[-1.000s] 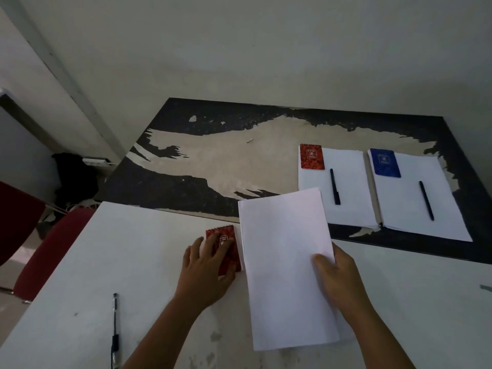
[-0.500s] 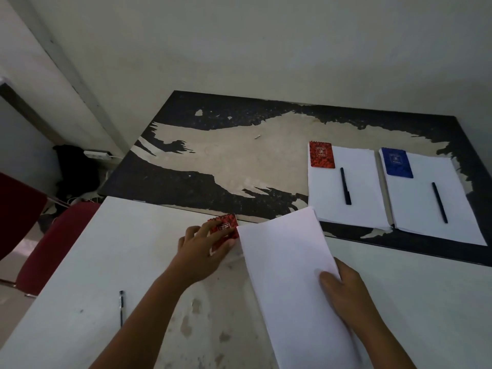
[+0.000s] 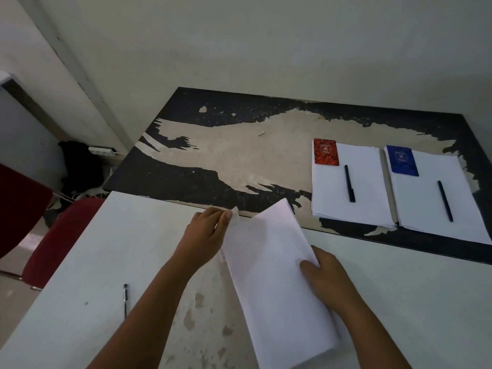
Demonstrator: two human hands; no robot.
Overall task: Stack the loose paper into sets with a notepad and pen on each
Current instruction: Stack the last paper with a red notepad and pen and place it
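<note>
- The left hand point(image 3: 205, 237) pinches the far left corner of a loose paper stack point(image 3: 277, 283) between thumb and fingers; whether anything else sits under that hand cannot be told.
- The right hand point(image 3: 326, 282) grips the stack's right edge, thumb on top and fingers beneath.
- The stack lies tilted on the white tabletop point(image 3: 106, 249), its far corner reaching over the dark worn tabletop point(image 3: 213, 155).
- 1 loose pen point(image 3: 125, 299) lies near the left arm.
- 2 finished sets sit on the far right: a red notepad point(image 3: 326, 152) and a pen point(image 3: 349, 183) on one paper pile point(image 3: 367, 187), a blue notepad point(image 3: 402, 161) and a pen point(image 3: 445, 201) on the other point(image 3: 426, 209), just beside it.
</note>
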